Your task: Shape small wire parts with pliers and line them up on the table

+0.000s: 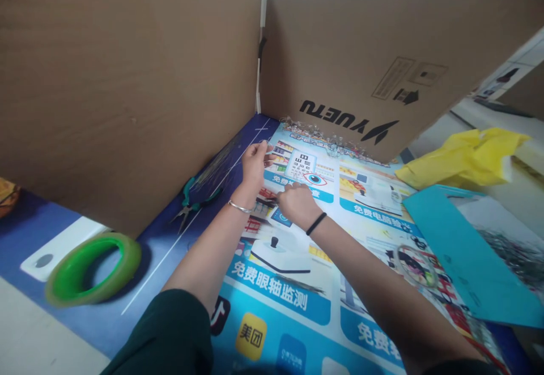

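Two bare hands meet over the printed sheet (334, 234), your left hand (254, 166) slightly ahead of your right hand (296, 202).

Your left thumb and forefinger press together at the tips, and whatever they pinch is too small to tell; your right fingers curl into a fist that hides anything inside. Ahead of you, small clear pieces (335, 147) lie along the foot of the far cardboard panel (361, 41). To your left, thin wires (212, 168) and teal-handled pliers (186, 209) lie beside the near panel (127, 80), with a green tape roll (70, 276) closer in. To your right, a blue tray (444, 244) holds dark wire pieces (508, 250), just below a yellow bag (463, 157).
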The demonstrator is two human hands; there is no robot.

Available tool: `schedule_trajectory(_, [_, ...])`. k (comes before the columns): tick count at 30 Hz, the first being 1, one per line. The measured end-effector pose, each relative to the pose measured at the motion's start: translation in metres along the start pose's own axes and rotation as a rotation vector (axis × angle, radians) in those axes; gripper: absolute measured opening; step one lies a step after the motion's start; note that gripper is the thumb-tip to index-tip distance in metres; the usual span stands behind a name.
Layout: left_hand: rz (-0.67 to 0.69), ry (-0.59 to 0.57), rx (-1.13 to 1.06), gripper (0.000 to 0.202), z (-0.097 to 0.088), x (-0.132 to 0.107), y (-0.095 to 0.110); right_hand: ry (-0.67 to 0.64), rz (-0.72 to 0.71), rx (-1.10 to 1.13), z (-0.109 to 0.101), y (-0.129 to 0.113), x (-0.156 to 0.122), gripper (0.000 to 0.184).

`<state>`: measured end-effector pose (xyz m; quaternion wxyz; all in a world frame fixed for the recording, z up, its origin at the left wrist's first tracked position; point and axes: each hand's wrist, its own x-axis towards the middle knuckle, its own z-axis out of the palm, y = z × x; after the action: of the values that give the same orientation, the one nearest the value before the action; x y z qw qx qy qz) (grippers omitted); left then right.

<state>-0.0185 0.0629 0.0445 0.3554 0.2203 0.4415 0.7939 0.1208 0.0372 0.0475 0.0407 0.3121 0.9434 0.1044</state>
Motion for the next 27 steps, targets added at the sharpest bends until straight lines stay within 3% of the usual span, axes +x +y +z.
schedule_trajectory(6, [-0.013,-0.033,0.034,0.029,-0.001,-0.003,-0.009,-0.079,0.088,-0.066,0.01,0.034,-0.041,0.026])
schedule_trajectory(13, [-0.093,-0.084,0.1,0.031,0.005,-0.023,-0.041,-0.113,0.219,-0.068,0.022,0.063,-0.076,0.029])
schedule_trajectory(20, [-0.049,-0.087,0.167,0.03,0.002,-0.03,-0.054,-0.076,0.329,-0.025,0.032,0.079,-0.098,0.03])
schedule_trajectory(27, [-0.036,-0.006,0.198,0.027,0.002,-0.028,-0.06,-0.077,0.382,0.044,0.035,0.087,-0.104,0.031])
